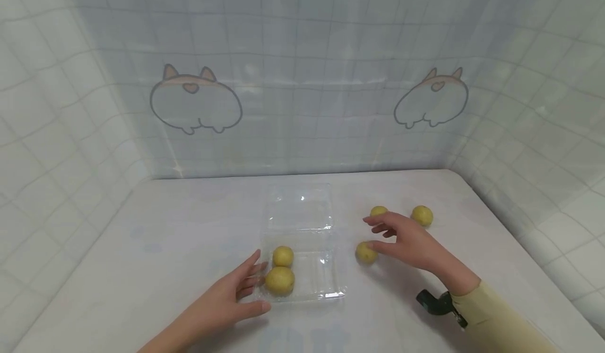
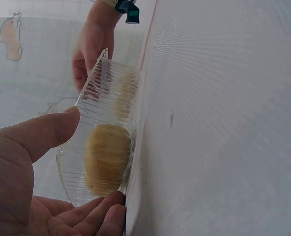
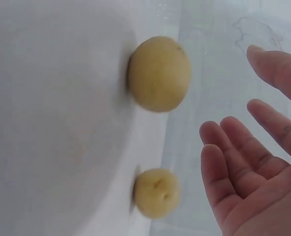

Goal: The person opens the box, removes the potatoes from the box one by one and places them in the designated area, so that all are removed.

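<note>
A hinged clear plastic box (image 1: 314, 274) lies with its lid (image 1: 299, 206) folded back. Two yellow potatoes sit along its left side: a larger one (image 1: 280, 281) in front and a smaller one (image 1: 283, 256) behind. My left hand (image 1: 236, 292) is at the box's front left corner, thumb and fingers spread and nothing gripped; in the left wrist view the thumb overlaps the rim. My right hand (image 1: 408, 240) hovers over the table with loosely bent fingers and an empty palm. Its thumb overlaps the nearest loose potato (image 1: 366, 253); the fingers partly cover a farther one (image 1: 378, 210).
Another potato (image 1: 422, 215) lies behind the right wrist. A dark strap mount (image 1: 439, 303) sits by the right sleeve (image 1: 491, 319). White sheeting with a grid pattern (image 1: 302, 106) walls the white table (image 1: 189, 221) at the back and both sides.
</note>
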The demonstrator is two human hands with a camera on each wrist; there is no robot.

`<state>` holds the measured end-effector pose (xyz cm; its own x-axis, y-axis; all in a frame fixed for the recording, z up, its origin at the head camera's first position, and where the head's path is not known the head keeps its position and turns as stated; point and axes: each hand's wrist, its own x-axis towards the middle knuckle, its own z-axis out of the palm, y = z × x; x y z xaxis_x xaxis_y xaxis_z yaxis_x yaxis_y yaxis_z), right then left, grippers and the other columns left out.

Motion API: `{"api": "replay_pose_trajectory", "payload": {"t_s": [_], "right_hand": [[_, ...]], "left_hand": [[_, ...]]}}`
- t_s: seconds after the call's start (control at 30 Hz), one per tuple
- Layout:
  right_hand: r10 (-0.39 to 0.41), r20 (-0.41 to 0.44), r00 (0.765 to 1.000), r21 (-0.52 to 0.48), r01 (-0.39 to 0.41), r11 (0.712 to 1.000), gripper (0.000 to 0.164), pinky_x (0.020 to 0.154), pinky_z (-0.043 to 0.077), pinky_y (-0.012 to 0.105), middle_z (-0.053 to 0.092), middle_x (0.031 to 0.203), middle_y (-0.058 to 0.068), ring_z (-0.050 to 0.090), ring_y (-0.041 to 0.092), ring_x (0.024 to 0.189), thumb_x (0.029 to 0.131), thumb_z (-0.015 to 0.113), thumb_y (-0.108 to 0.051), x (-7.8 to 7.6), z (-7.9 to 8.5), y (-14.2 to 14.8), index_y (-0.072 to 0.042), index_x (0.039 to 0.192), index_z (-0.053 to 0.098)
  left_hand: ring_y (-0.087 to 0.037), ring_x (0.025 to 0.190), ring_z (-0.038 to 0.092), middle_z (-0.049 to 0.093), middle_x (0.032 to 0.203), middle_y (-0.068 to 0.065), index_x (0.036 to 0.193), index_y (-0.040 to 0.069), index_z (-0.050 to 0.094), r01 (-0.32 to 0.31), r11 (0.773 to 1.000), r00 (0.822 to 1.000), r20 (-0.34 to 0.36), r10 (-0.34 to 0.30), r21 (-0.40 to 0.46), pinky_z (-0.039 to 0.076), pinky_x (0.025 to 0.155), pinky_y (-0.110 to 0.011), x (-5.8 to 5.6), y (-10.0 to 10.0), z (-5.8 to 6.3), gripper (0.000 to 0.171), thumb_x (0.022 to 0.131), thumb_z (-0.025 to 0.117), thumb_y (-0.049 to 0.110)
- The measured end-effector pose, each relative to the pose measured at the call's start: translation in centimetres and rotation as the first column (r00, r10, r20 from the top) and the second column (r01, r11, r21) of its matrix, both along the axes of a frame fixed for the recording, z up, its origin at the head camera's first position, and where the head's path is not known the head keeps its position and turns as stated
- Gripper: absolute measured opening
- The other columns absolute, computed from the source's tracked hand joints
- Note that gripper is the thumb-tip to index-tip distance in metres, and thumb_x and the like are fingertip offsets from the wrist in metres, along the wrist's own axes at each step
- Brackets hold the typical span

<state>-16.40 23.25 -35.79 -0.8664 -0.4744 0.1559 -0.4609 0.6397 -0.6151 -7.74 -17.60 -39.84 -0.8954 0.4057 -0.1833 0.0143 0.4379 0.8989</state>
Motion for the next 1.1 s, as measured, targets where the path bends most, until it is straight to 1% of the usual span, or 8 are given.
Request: {"api": "replay_pose_trajectory", "payload": {"t_s": [0.1,0.23,0.43,0.6,0.77,0.87,0.97,1.1], "right_hand": [[0.018,-0.012,1.000,-0.001,-0.018,1.000,0.053,0.091,0.055,0.033,0.061,0.122,-0.008,0.064,0.012,0.106,0.085,0.079,-0.036,-0.2,0.3,-0.7,-0.017,0.131,0.062],[0.039,-0.007,0.999,-0.017,-0.039,0.999,0.049,0.091,0.055,0.032,0.061,0.117,-0.011,0.064,0.014,0.105,0.086,0.079,-0.035,-0.4,0.4,-1.6,-0.021,0.129,0.063],[0.072,0.023,0.997,-0.034,-0.071,0.997,0.049,0.093,0.055,0.033,0.063,0.119,-0.007,0.064,0.014,0.106,0.086,0.078,-0.037,-0.6,0.4,-3.2,-0.020,0.129,0.063],[0.114,0.039,0.993,-0.059,-0.112,0.992,0.051,0.094,0.054,0.033,0.064,0.122,-0.005,0.064,0.015,0.106,0.085,0.079,-0.037,-0.6,0.6,-4.7,-0.019,0.130,0.063],[0.158,0.037,0.987,-0.071,-0.156,0.985,0.052,0.093,0.055,0.031,0.064,0.123,-0.001,0.064,0.012,0.105,0.085,0.079,-0.040,-0.5,0.4,-6.5,-0.018,0.130,0.063],[0.189,0.056,0.980,-0.066,-0.185,0.980,0.053,0.092,0.055,0.030,0.064,0.123,-0.002,0.063,0.009,0.106,0.085,0.077,-0.043,-0.3,0.1,-7.5,-0.019,0.131,0.062],[0.224,0.081,0.971,-0.066,-0.219,0.973,0.053,0.092,0.054,0.031,0.064,0.125,-0.002,0.063,0.009,0.107,0.087,0.076,-0.042,-0.2,0.0,-8.5,-0.018,0.132,0.061],[0.251,0.085,0.964,-0.070,-0.245,0.967,0.050,0.092,0.055,0.031,0.064,0.125,-0.002,0.063,0.009,0.107,0.088,0.076,-0.038,-0.1,-0.3,-9.5,-0.018,0.131,0.062]], "left_hand": [[-0.029,0.135,0.044,0.037,0.155,-0.010,0.160,0.014,0.015,0.001,1.000,1.000,0.004,-0.001,0.005,0.043,0.106,-0.029,-0.1,0.1,-0.1,0.102,0.084,0.080,0.037],[-0.029,0.135,0.044,0.037,0.155,-0.010,0.160,0.014,0.015,0.000,1.000,1.000,0.008,0.000,0.015,0.043,0.106,-0.029,-0.1,0.3,-0.1,0.102,0.084,0.080,0.037],[-0.028,0.135,0.045,0.038,0.155,-0.010,0.160,0.015,0.016,-0.003,1.000,1.000,0.010,0.003,0.021,0.043,0.106,-0.029,-0.2,0.3,-0.1,0.102,0.084,0.081,0.036],[-0.029,0.135,0.044,0.037,0.155,-0.010,0.159,0.014,0.016,0.000,1.000,1.000,0.010,-0.001,0.026,0.043,0.106,-0.030,-0.4,0.4,-0.2,0.102,0.084,0.081,0.036],[-0.030,0.135,0.045,0.037,0.155,-0.012,0.159,0.012,0.016,0.003,1.000,1.000,-0.004,-0.003,0.022,0.044,0.106,-0.030,-0.6,0.3,-0.4,0.102,0.084,0.080,0.036],[-0.030,0.135,0.045,0.037,0.155,-0.012,0.159,0.012,0.016,0.003,1.000,1.000,-0.008,-0.003,0.022,0.044,0.106,-0.030,-0.7,0.3,-0.6,0.102,0.084,0.080,0.035],[-0.029,0.135,0.045,0.037,0.155,-0.012,0.159,0.012,0.016,0.005,1.000,1.000,-0.006,-0.005,0.019,0.044,0.105,-0.030,-0.6,0.1,-0.7,0.102,0.084,0.080,0.035],[-0.029,0.134,0.046,0.038,0.154,-0.012,0.159,0.012,0.016,0.006,1.000,1.000,-0.003,-0.006,0.019,0.046,0.104,-0.029,-0.6,0.1,-0.7,0.101,0.085,0.080,0.036]]}}
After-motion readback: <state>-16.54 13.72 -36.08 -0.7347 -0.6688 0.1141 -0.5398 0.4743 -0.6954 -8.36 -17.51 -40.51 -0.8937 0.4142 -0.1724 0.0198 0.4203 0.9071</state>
